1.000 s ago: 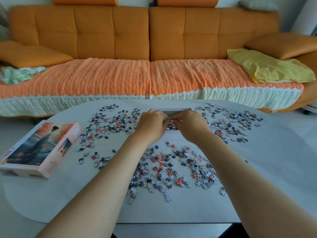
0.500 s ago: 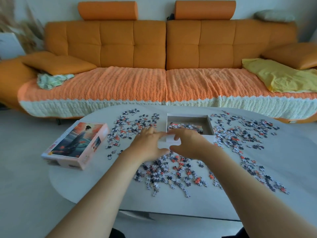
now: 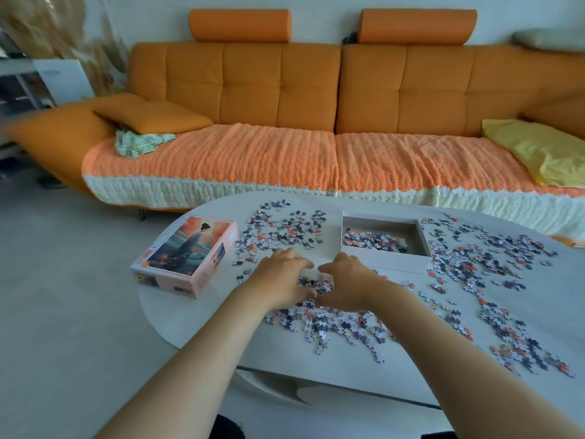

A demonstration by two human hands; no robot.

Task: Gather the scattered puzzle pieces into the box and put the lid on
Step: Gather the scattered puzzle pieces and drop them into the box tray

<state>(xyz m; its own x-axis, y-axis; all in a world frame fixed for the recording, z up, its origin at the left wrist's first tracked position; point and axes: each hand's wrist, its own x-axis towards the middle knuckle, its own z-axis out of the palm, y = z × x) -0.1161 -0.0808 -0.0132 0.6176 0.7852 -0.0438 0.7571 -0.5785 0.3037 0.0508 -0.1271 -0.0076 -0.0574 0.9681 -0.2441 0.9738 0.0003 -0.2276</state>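
The open white box [image 3: 384, 260] stands on the table's far middle with a layer of puzzle pieces [image 3: 373, 240] inside. Its picture lid [image 3: 186, 253] lies face up at the table's left edge. Loose pieces are scattered left of the box [image 3: 285, 231], to its right [image 3: 474, 261] and along the near side [image 3: 342, 324]. My left hand [image 3: 280, 277] and my right hand [image 3: 346, 280] sit palms down just in front of the box's left corner. Their bent fingers cup a small heap of pieces [image 3: 316, 284] between them.
The white oval table [image 3: 285, 365] has a curved near edge just beyond my forearms. Behind it runs an orange sofa [image 3: 316, 90] with a knitted throw, a yellow cloth [image 3: 538, 150] at its right end and a cushion on the left. Pale floor lies to the left.
Both hands drew back from over the box toward me and dropped onto the near pieces, closing round a heap. The view swung left and pulled back.
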